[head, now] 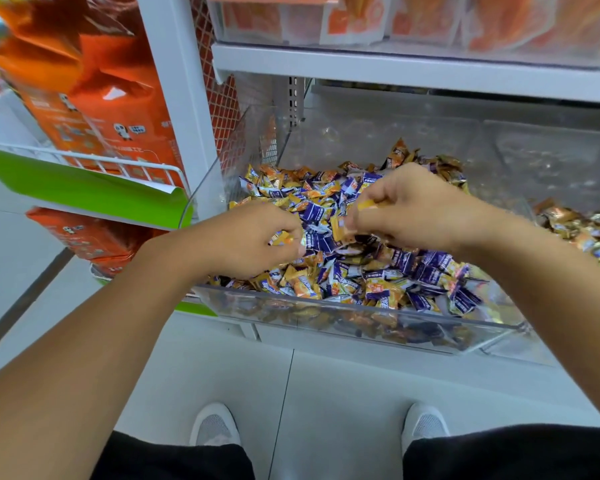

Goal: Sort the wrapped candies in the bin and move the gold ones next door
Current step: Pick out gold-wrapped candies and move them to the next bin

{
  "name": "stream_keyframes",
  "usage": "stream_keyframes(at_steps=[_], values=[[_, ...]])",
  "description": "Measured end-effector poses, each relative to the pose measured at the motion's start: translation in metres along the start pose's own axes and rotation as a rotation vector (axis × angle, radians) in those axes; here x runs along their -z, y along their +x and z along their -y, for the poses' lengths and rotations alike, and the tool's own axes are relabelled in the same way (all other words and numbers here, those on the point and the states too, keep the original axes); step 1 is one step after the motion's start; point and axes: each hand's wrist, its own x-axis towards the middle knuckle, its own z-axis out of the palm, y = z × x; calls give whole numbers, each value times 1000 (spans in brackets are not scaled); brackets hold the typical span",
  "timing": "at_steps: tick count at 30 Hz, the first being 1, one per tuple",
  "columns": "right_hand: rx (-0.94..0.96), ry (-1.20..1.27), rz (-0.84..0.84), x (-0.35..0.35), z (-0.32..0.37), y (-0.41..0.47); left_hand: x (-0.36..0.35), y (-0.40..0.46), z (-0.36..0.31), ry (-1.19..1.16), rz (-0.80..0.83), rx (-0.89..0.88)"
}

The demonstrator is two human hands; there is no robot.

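**Gold from purple: both hands deep in the candy bin**

While the mixed heap of wrapped candies fills the clear bin on the lower shelf, a person stands at its front wall and works both hands over the pile. The left hand, just inside the bin's front-left corner, has its fingers curled inward and pinches a small orange-gold candy at the fingertips. The right hand, over the middle of the bin, curls its fingers round several gold-wrapped pieces, with more showing under the knuckles; how many it holds cannot be told.

The neighbouring compartment, right of the bin across a clear divider, already holds a heap of gold-brown wrappers, and some similar ones lie along the bin's back wall. Many orange and gold pieces remain among the purple near the bin's front wall, so the sort looks well short of done.

The step in hand appears to be gathering. It would go best with each hand checked for stray purple wrappers before it travels, a firm closed grip so slick foil does not slip out, and a lift clear over the divider instead of a drag across it. Loose pieces near the bin's low front wall could spill to the floor if the pile is raked too hard.
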Motion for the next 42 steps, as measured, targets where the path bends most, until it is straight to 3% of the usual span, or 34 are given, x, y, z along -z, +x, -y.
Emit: stream_keyframes(at_steps=[5,7,9,12,16,20,25,32,36,38,42], values=[[-329,898,237,5,2,-2,4,-3,-8,-27,115,68],[-376,1069,267,6,2,-2,4,-2,-13,19,160,65],[-394,1087,262,7,3,-2,4,1,-18,14,177,77],[-386,927,235,5,5,-5,3,4,-20,-3,242,84],[-256,494,220,10,3,-13,2,8,-17,23,289,76],[-1,-142,403,24,4,-27,5,8,-10,35,40,66],[-6,-559,489,13,-2,-31,9,4,-28,-494,-251,155],[129,-884,314,-6,8,-30,3,2,-34,-790,-156,335],[239,-691,224,15,7,-36,5,0,-35,-864,-147,373],[258,-437,73,38,6,-45,6,1,-45,-899,-166,355],[73,235,-164,80,-8,-73,11,16,-95,-962,-203,222]])
